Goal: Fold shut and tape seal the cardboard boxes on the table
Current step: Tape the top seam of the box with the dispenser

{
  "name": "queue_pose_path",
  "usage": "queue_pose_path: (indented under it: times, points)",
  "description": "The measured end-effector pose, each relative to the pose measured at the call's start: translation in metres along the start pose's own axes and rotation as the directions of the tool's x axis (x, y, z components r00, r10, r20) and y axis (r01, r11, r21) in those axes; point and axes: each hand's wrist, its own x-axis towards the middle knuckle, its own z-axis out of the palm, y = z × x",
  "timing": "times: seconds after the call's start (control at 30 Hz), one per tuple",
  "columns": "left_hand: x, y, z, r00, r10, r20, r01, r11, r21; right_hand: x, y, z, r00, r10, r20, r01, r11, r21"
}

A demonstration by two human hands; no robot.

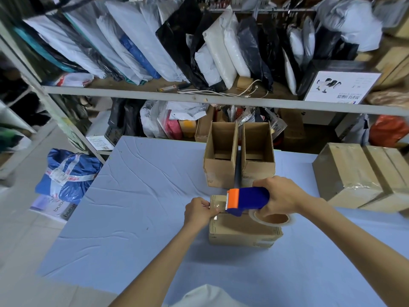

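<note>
**Cardboard box [241,231] at the taping step, two more waiting open**

My left hand [198,210] pinches the free end of the clear tape [218,206] against the box's top left edge, thumb and fingers curled onto it. My right hand [281,196] is clenched round the handle of the blue tape dispenser [250,200]. Its orange cutter head sits just right of my left fingers, low over the lid. The tape roll [274,218] hangs under the dispenser, over the middle of the lid.

The box has its flaps folded flat and stands on the near middle of the blue-covered table [143,196], straight ahead of me. I judge the folding finished on this one and the sealing only begun, with the tape anchored at the left end. How much clear tape lies along the seam I cannot tell.

The next move, as I read it, calls for a steady pull of the dispenser rightward along the centre seam. The left pinch should hold firm so the end does not lift, and the blade should tip down past the far edge to cut.

Beyond the box, two open boxes [221,156] stand side by side with flaps upright, not yet folded. Larger taped cartons [347,173] sit to the right. A shelf rack [199,97] packed with mailer bags stands behind the table.
</note>
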Motion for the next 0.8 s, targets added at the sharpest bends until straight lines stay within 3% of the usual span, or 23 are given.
queue_pose_path:
  times: [0.17, 0.4, 0.8]
  points:
    - [0.003, -0.001, 0.005, 0.999, -0.04, -0.005, 0.04, 0.998, 0.052, 0.001, 0.0, 0.0, 1.0, -0.008, 0.018, 0.008, 0.999, -0.032]
    - [0.0, -0.008, 0.004, 0.999, -0.04, 0.033, 0.043, 0.996, -0.078, 0.005, -0.005, 0.004, 0.999, -0.028, 0.016, 0.029, 0.996, -0.085]
    - [0.004, 0.002, -0.001, 0.999, -0.016, -0.035, 0.02, 0.995, 0.097, 0.008, -0.013, 0.004, 0.999, -0.012, 0.037, 0.015, 0.997, -0.078]
